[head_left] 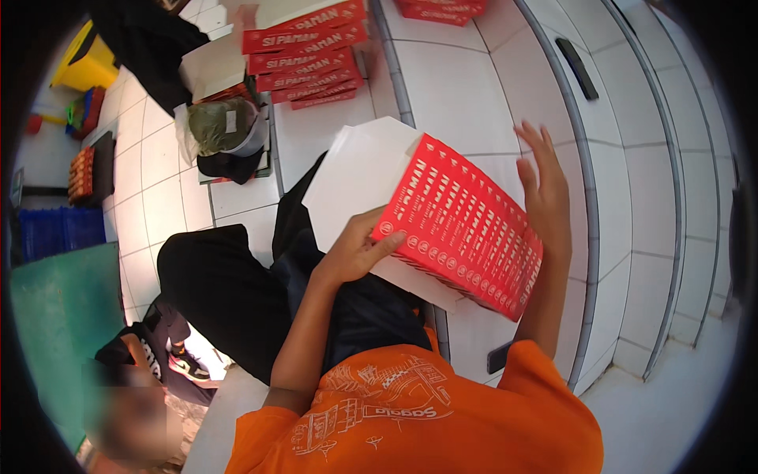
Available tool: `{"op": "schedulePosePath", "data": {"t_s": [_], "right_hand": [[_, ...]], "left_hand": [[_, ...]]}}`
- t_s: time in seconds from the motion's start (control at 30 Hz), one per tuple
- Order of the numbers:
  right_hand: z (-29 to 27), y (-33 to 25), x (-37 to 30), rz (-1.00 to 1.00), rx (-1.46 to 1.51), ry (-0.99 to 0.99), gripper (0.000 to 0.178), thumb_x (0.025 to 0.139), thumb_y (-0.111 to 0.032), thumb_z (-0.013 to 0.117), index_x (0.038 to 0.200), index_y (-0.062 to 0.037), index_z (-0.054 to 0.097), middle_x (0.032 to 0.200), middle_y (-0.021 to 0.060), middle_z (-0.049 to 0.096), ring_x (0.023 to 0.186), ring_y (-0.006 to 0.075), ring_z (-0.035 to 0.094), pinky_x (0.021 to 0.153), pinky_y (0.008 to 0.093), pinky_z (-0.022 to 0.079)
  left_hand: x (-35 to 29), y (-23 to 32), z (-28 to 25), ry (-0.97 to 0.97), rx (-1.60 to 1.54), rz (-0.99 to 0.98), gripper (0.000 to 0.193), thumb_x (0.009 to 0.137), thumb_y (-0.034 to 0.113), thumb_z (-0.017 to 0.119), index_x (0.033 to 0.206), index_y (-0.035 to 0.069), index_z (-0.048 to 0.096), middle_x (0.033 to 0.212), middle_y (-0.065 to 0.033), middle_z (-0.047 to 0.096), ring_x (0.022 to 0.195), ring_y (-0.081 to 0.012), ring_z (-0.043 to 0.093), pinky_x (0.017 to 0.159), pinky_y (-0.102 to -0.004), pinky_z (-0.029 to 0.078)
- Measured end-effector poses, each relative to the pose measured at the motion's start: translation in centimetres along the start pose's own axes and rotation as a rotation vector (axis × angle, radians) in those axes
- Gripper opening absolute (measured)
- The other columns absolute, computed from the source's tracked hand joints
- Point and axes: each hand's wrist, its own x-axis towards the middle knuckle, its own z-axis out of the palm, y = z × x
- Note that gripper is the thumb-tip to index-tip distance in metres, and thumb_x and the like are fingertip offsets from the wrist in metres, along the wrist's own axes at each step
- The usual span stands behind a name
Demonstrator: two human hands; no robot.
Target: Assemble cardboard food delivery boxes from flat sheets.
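A thick stack of nested red-and-white cardboard boxes (466, 229) rests tilted over my lap, its red printed sides fanned in rows and its white panels spread to the left. My left hand (359, 246) grips the stack's left end, thumb on the red edge and fingers partly hidden beneath. Beyond the right end, my right hand (545, 186) is raised with its fingers apart and nothing in them. Its forearm runs close beside the red sides; whether it touches them I cannot tell.
More red boxes (308, 67) are piled on the white tiled step ahead. Left of them stands a plastic-wrapped green bundle (217, 126) in a tub. A dark slim object (576, 69) lies on the right step, a phone (499, 358) by my right side. Another person (150, 355) sits lower left.
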Motion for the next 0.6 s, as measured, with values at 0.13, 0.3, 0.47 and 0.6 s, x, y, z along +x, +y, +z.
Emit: {"op": "schedulePosePath", "data": {"t_s": [0.13,0.3,0.47,0.6], "right_hand": [[2.9,0.8,-2.5,0.262,-0.065,-0.209,0.045,0.107,-0.035,0.049,0.144,-0.0107,0.056,0.156,0.0170,0.049,0.150,0.0386,0.036,0.120,0.0473,0.032],[2.4,3.1,-2.7,0.086,-0.167,-0.178,0.047,0.107,-0.035,0.051,0.147,-0.0118,0.053,0.162,0.0166,0.042,0.153,0.0385,0.031,0.123,0.0506,0.027],[-0.9,-1.4,2.9,-0.107,-0.163,-0.068,0.039,0.107,-0.022,0.051,0.143,-0.0084,0.057,0.156,0.0183,0.048,0.151,0.0388,0.035,0.123,0.0485,0.030],[5.6,8.9,2.0,0.037,0.095,0.193,0.036,0.107,-0.021,0.053,0.135,-0.0016,0.063,0.136,0.0198,0.065,0.140,0.0356,0.052,0.117,0.0463,0.037]], "left_hand": [[0.8,-1.3,0.7,-0.010,0.026,0.060,0.052,0.100,0.029,0.070,0.139,-0.002,0.057,0.125,-0.0146,0.068,0.115,-0.0199,0.062,0.102,-0.0360,0.049],[1.2,-2.7,1.9,-0.055,-0.026,0.009,0.058,0.094,0.033,0.078,0.137,0.000,0.058,0.129,-0.0153,0.068,0.119,-0.0207,0.062,0.105,-0.0371,0.048],[1.7,-3.3,1.9,-0.022,-0.032,0.081,0.051,0.094,0.037,0.076,0.127,0.000,0.063,0.120,-0.0152,0.072,0.112,-0.0210,0.067,0.100,-0.0373,0.051],[3.8,-5.7,4.7,-0.034,-0.056,0.042,0.052,0.094,0.033,0.077,0.131,-0.001,0.063,0.120,-0.0146,0.073,0.108,-0.0178,0.068,0.100,-0.0364,0.052]]}}
